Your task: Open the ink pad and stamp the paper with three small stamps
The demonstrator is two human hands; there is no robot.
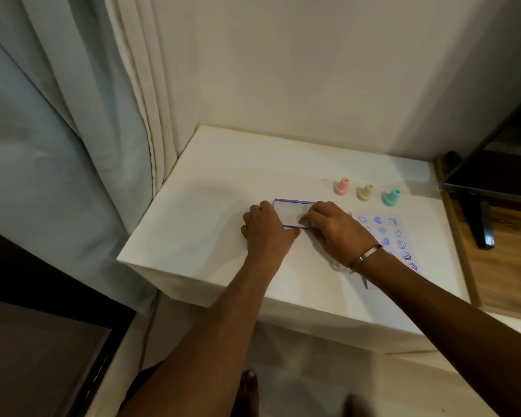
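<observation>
Both hands are gripping the ink pad (292,214), a flat rectangular case with purple edges and a pale lid, lying on the white table (211,206). The left hand (266,227) is curling around the case's left end, its thumb lying along the near edge. The right hand (331,228) is covering the right end, its fingertips (306,220) pinching at the near right corner, pressed against the lid. Whether the lid is lifting at all cannot be told; the case is looking closed. A metal bangle (364,257) is sitting on the right wrist.

Just right of the ink pad, partly under the right hand and forearm, the paper (382,236) is lying flat, showing rows of blue-purple prints: round face-like marks and solid heart shapes. The marks are too small to read as words, and no brand or label is showing on the ink pad.

Beyond the paper, three small stamps are standing upright in a row, apart from one another: the pink stamp (342,186), the cream stamp (365,192) and the teal stamp (391,197). A curtain (73,130) is hanging to the left of the table, and a dark stand (478,224) is resting on a wooden surface to the right.
</observation>
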